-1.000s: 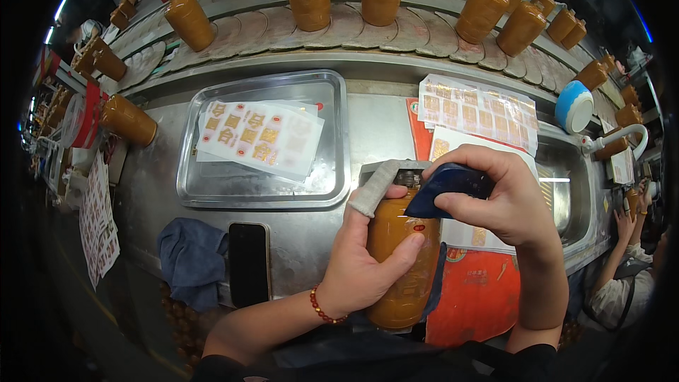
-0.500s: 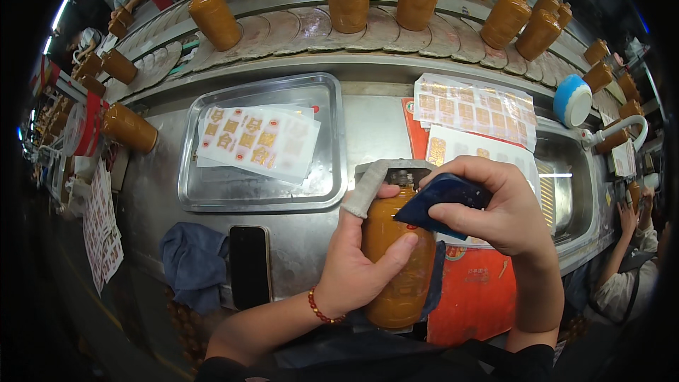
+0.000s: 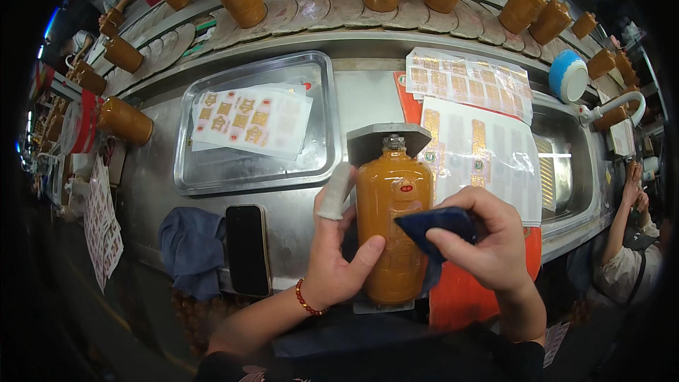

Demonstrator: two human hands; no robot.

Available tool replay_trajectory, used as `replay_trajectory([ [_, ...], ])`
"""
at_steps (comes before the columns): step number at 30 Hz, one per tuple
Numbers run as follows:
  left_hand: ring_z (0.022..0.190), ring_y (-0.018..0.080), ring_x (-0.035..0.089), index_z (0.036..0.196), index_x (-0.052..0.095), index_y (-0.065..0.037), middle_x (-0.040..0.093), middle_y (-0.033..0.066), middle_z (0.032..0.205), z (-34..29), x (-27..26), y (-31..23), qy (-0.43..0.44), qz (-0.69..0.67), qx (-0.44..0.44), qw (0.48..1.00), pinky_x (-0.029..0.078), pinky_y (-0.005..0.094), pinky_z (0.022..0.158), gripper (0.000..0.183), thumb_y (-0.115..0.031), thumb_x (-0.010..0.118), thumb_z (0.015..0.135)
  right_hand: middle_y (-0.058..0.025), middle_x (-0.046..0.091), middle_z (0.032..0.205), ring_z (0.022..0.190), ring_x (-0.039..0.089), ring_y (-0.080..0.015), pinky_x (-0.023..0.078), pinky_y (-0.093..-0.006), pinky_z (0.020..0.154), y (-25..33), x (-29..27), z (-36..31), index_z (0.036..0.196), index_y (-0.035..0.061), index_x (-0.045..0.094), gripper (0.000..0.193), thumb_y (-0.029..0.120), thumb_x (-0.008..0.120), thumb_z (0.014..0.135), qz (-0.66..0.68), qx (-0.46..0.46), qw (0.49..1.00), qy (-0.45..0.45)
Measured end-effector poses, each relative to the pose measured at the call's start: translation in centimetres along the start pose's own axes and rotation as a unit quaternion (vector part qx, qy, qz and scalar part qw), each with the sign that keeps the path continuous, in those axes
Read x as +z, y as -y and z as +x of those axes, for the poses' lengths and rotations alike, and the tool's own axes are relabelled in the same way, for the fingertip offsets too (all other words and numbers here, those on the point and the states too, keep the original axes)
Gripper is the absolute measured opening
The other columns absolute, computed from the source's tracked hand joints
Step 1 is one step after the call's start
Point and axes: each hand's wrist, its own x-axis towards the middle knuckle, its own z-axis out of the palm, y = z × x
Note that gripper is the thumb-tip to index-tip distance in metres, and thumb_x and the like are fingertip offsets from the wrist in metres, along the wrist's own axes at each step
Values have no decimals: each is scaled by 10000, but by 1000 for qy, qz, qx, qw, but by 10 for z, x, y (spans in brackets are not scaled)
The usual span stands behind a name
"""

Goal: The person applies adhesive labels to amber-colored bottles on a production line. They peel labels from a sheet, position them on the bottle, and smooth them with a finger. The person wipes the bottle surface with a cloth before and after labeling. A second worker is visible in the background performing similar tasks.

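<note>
A brown-orange glazed bottle (image 3: 385, 205) with a small red oval sticker stands slightly tilted in front of me. My left hand (image 3: 332, 262) wraps its left side, thumb on the front. One finger of that hand wears a whitish finger cot (image 3: 337, 192). Pinched in my right hand (image 3: 495, 240) is a dark blue, flat scraper (image 3: 438, 230), its pointed corner at the bottle's right front below the sticker. I cannot tell whether the corner touches the surface. Behind the bottle's neck shows a grey angular plate (image 3: 368, 138).
At left are a metal tray (image 3: 327, 127) with sticker sheets, a blue cloth (image 3: 191, 247) and a phone (image 3: 247, 251). Gold sticker sheets (image 3: 456, 141) lie on an orange-red folder (image 3: 467, 297), beside a sink (image 3: 580, 191). Bottles ride a conveyor (image 3: 304, 18); another person's hands (image 3: 636, 184) are far right.
The scraper has dropped from the bottle's shoulder to lower on its right front. My left finger with the cot has come down from near the neck. The view has shifted slightly.
</note>
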Motion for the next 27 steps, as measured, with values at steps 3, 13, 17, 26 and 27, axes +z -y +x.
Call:
replay_trajectory([
  [3, 1517, 312, 267, 1618, 142, -20, 228, 164, 1582, -5, -1, -2, -8, -17, -18, 1000, 346, 473, 1183, 828, -108, 635, 958, -25, 661, 875, 763, 620, -55, 520, -220, 668, -22, -8, -6, 1024, -7, 630, 191, 28, 755, 884, 91, 87, 979, -158],
  [13, 1456, 285, 354, 1590, 150, 22, 266, 161, 1534, -5, 8, -8, 21, -5, -8, 1000, 348, 429, 1180, 837, -105, 676, 951, -2, 652, 904, 833, 605, -36, 502, -188, 762, -40, 3, -44, 1089, -13, 617, 172, -32, 683, 931, 149, 90, 970, -171],
  [17, 1425, 284, 398, 1581, 151, 31, 313, 169, 1514, -8, 13, -9, 17, 4, -15, 1000, 367, 409, 1161, 876, -120, 718, 930, -17, 659, 902, 808, 607, -48, 488, -183, 747, -40, 10, -40, 1162, -16, 611, 166, 39, 618, 1005, 273, 112, 947, -125],
  [26, 1369, 270, 482, 1569, 186, 43, 425, 208, 1492, -9, 16, -14, 18, 15, -72, 997, 414, 399, 1122, 952, -190, 799, 879, 56, 601, 792, 703, 522, 8, 390, -155, 614, -57, 29, -29, 920, 81, 534, 209, 100, 739, 957, 267, 142, 953, -15],
  [27, 1367, 271, 486, 1568, 187, 43, 428, 206, 1490, -9, 17, -14, 21, 11, -71, 997, 416, 400, 1121, 952, -192, 800, 878, 54, 603, 795, 704, 525, 7, 392, -155, 616, -60, 29, -28, 926, 80, 539, 206, 91, 743, 950, 277, 141, 950, -15],
])
